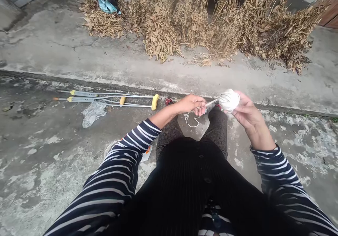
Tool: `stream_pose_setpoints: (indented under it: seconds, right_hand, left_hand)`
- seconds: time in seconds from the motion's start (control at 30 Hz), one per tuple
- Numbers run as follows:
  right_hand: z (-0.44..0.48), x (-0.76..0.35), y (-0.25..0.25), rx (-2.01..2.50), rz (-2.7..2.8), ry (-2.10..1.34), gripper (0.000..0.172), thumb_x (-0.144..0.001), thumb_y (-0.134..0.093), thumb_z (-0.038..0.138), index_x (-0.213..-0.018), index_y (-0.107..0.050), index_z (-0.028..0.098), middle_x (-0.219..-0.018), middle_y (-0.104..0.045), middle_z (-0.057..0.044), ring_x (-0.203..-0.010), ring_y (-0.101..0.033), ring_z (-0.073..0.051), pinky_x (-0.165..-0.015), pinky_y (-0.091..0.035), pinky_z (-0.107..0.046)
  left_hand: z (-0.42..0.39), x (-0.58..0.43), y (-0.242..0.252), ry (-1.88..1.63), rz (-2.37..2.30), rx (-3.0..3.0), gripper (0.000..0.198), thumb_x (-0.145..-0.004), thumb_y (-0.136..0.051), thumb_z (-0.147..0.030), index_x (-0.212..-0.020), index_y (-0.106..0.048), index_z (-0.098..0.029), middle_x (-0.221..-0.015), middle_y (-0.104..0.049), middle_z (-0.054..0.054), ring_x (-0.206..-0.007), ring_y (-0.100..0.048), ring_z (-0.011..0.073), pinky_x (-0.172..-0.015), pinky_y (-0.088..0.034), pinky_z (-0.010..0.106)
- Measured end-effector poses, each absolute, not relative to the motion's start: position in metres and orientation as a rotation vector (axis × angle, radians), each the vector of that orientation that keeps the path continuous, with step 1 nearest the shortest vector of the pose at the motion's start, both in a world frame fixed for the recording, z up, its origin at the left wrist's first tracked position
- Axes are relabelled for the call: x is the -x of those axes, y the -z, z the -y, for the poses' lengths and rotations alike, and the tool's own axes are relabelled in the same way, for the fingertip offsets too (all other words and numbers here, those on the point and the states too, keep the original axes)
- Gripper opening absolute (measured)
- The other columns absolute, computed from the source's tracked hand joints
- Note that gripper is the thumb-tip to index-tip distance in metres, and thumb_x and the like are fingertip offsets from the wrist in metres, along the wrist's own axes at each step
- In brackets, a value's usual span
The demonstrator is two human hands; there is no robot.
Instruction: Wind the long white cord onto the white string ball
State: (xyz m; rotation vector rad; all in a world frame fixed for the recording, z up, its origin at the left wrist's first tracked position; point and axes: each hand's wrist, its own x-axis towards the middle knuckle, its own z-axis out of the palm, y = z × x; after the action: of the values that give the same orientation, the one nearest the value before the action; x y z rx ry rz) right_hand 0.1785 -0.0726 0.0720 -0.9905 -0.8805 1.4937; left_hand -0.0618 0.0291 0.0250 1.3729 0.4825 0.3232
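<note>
My right hand [248,111] is closed around the right side of a ball of white cord [228,100], held up in front of my knees. From the ball a short stretch of cord [212,102] runs left to my left hand [192,104], whose fingers are pinched on it. Below the left hand a loose tail of cord [194,125] hangs in a curl between my legs. What lies under the left fingers is partly hidden.
A pair of crutches [113,99] with yellow pads lies on the concrete at left, a crumpled clear plastic bag [93,113] beside it. Ahead runs a low concrete step [105,60]. Bundles of dried plants [185,21] lean along the wall, with a blue and black cloth [107,4] among them.
</note>
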Motion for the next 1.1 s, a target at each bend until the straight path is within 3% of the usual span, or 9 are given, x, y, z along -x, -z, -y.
stream_pose_setpoints:
  seconds: [0.1,0.2,0.37,0.47,0.63,0.8,0.9,1.0,1.1]
  right_hand:
    - [0.061,-0.178,-0.074,1.048,0.898,-1.394,0.053,-0.054,-0.1,0.026,-0.102,-0.077,0.022,-0.105,-0.076,-0.004,-0.087,-0.074,-0.02,-0.067,-0.067,-0.031]
    - [0.053,-0.173,-0.071,1.076,0.931,-1.334,0.052,-0.056,-0.1,0.028,-0.102,-0.076,0.023,-0.103,-0.075,-0.003,-0.084,-0.072,-0.018,-0.066,-0.066,-0.03]
    - [0.042,-0.165,-0.065,1.086,0.976,-1.32,0.054,-0.067,-0.094,0.034,-0.116,-0.072,0.026,-0.119,-0.074,-0.004,-0.096,-0.073,-0.02,-0.082,-0.067,-0.036]
    - [0.038,-0.162,-0.065,1.086,0.914,-1.332,0.053,-0.067,-0.093,0.031,-0.116,-0.072,0.026,-0.124,-0.073,-0.004,-0.104,-0.073,-0.021,-0.09,-0.067,-0.038]
    - [0.04,-0.154,-0.081,1.044,0.82,-1.382,0.052,-0.062,-0.095,0.025,-0.109,-0.073,0.023,-0.109,-0.076,-0.003,-0.099,-0.075,-0.021,-0.089,-0.069,-0.039]
    - [0.05,-0.146,-0.105,1.013,0.902,-1.48,0.056,-0.065,-0.094,0.023,-0.115,-0.07,0.02,-0.109,-0.076,-0.006,-0.095,-0.076,-0.021,-0.088,-0.068,-0.042]
    - [0.052,-0.141,-0.118,1.019,1.022,-1.501,0.057,-0.066,-0.094,0.026,-0.116,-0.067,0.019,-0.109,-0.074,-0.006,-0.096,-0.075,-0.022,-0.085,-0.068,-0.042]
    - [0.043,-0.14,-0.129,1.078,1.224,-1.324,0.055,-0.066,-0.094,0.03,-0.113,-0.068,0.018,-0.106,-0.072,-0.006,-0.099,-0.071,-0.022,-0.083,-0.066,-0.04]
    - [0.027,-0.147,-0.132,1.168,1.479,-0.925,0.046,-0.067,-0.093,0.03,-0.105,-0.07,0.018,-0.107,-0.07,-0.005,-0.106,-0.067,-0.022,-0.097,-0.061,-0.041]
  left_hand:
    - [-0.016,0.068,-0.033,-0.216,-0.361,-1.268,0.04,-0.093,-0.071,-0.05,-0.081,-0.064,-0.012,-0.073,-0.072,0.008,-0.062,-0.069,0.0126,-0.058,-0.053,0.023]
    - [-0.004,0.07,-0.031,-0.261,-0.366,-1.179,0.046,-0.088,-0.074,-0.058,-0.087,-0.062,-0.013,-0.066,-0.069,0.004,-0.051,-0.061,0.0096,-0.05,-0.047,0.021]
    - [0.007,0.065,-0.012,-0.427,-0.43,-1.033,0.052,-0.083,-0.076,-0.063,-0.088,-0.062,-0.013,-0.074,-0.072,0.006,-0.054,-0.065,0.0102,-0.047,-0.045,0.019]
    - [0.009,0.063,-0.003,-0.541,-0.478,-0.983,0.054,-0.078,-0.082,-0.062,-0.092,-0.065,-0.012,-0.076,-0.073,0.006,-0.053,-0.066,0.0107,-0.045,-0.046,0.02]
    - [0.003,0.057,0.008,-0.604,-0.573,-0.938,0.056,-0.067,-0.092,-0.053,-0.094,-0.067,-0.011,-0.069,-0.071,0.003,-0.049,-0.062,0.0109,-0.042,-0.042,0.02]
    - [-0.021,0.052,0.012,-0.79,-0.632,-0.971,0.049,-0.07,-0.09,-0.052,-0.09,-0.073,-0.012,-0.09,-0.078,0.009,-0.089,-0.075,0.0191,-0.073,-0.058,0.027]
    - [-0.034,0.049,0.006,-0.838,-0.608,-1.042,0.043,-0.071,-0.09,-0.05,-0.085,-0.074,-0.013,-0.091,-0.079,0.006,-0.092,-0.074,0.0166,-0.087,-0.057,0.028]
    - [-0.034,0.046,-0.006,-0.634,-0.472,-1.09,0.047,-0.075,-0.087,-0.055,-0.079,-0.069,-0.012,-0.081,-0.077,0.007,-0.078,-0.073,0.015,-0.077,-0.057,0.027]
    - [-0.022,0.042,-0.018,-0.396,-0.351,-1.048,0.054,-0.078,-0.081,-0.063,-0.081,-0.062,-0.013,-0.066,-0.071,0.005,-0.048,-0.061,0.0099,-0.052,-0.047,0.022]
